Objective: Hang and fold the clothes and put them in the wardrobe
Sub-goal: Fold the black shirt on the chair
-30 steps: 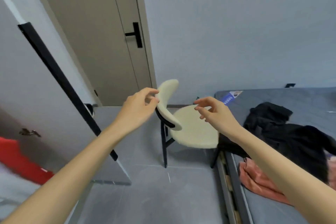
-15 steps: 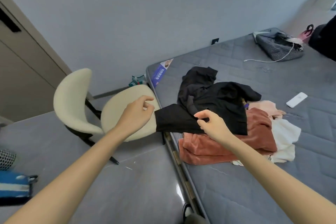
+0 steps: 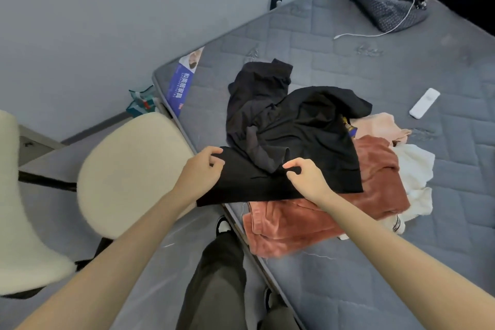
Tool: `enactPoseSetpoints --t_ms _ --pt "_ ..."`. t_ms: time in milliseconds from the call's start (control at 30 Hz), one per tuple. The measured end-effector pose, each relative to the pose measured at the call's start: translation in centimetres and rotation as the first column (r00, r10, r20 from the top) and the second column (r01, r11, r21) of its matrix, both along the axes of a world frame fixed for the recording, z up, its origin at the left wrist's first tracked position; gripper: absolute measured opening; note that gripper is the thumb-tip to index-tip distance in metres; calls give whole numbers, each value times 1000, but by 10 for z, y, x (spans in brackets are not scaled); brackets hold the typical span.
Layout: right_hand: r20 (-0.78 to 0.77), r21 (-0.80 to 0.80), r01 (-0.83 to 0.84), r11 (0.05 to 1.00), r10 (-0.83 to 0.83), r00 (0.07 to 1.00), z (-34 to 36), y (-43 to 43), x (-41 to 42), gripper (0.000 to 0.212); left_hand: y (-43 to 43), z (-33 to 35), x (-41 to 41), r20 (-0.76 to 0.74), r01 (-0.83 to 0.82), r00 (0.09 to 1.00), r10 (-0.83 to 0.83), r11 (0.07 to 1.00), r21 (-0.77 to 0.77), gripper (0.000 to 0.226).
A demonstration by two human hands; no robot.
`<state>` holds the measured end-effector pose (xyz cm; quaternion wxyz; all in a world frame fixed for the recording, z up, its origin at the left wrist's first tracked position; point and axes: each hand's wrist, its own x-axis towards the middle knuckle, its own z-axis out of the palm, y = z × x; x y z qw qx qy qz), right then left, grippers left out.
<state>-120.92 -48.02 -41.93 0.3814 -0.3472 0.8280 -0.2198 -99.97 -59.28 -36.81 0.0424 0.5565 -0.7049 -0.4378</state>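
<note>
A pile of clothes lies on the grey mattress. On top is a black garment, its near edge hanging over the mattress side. My left hand pinches that black edge at its left corner. My right hand pinches the same edge further right. Under the black garment lie a rust-red plush garment, a pale pink one and a white one. No wardrobe is in view.
A cream chair stands on the floor left of the mattress. A white remote, a grey bag and a white cable lie further back on the mattress. My legs stand against the mattress edge.
My view has swung from the door and chair down to the mattress. Both hands have reached the black garment's near edge and closed on it.
</note>
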Motion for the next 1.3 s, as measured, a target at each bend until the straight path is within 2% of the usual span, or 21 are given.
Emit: enactPoseSetpoints --t_ms 267,367,433,467,533,600,667,700,767,833,933,1000,1067,1100,1167,1300 --pt "-90 163 73 984 -59 994 -92 -74 -28 32 -88 -94 -44 1 111 994 -114 976 188 32" --pt "-113 192 -35 981 57 992 -117 -87 -35 44 -105 -118 -62 2 129 991 -133 962 240 33" --pt "-94 292 -156 944 191 977 -131 -88 -37 63 -111 -134 -70 -2 137 990 -141 956 260 34" --pt "-102 364 -233 902 287 952 -137 -88 -36 66 -112 -142 -72 -1 137 990 -142 953 270 34" --pt "-176 457 -335 824 453 874 -147 -86 -35 48 -112 -154 -76 4 135 990 -143 948 289 35" --pt "-274 424 -351 835 487 829 -153 -82 -36 26 -110 -163 -81 13 147 987 -158 942 300 36" --pt "-282 258 -283 924 352 892 -151 -75 -39 13 -109 -167 -87 36 155 984 -172 946 285 38" --pt "-232 166 -204 965 239 943 -147 -70 -40 11 -108 -169 -91 47 165 982 -183 952 259 41" --pt "-30 27 20 999 -19 999 -131 -61 -44 13 -104 -170 -99 43 233 969 -245 956 178 49" --pt "166 -7 159 987 -155 974 -111 -52 -49 17 -101 -169 -109 72 359 928 -366 929 93 63" --pt "380 60 130 990 -143 914 -86 -34 -59 17 -97 -167 -125 220 564 800 -558 825 42 82" --pt "555 144 124 982 -184 811 -71 -15 -66 13 -90 -168 -136 308 654 711 -632 755 42 75" --pt "655 204 172 964 -265 708 -59 4 -68 13 -79 -170 -147 399 730 625 -671 683 6 54" --pt "659 215 200 956 -293 693 -56 14 -69 18 -72 -170 -151 430 759 595 -679 651 -24 44" --pt "574 255 277 926 -375 728 -53 29 -69 24 -57 -170 -155 432 780 589 -683 619 -86 35" --pt "363 338 470 815 -574 734 -61 44 -77 22 -33 -164 -151 287 683 715 -638 725 -89 20"
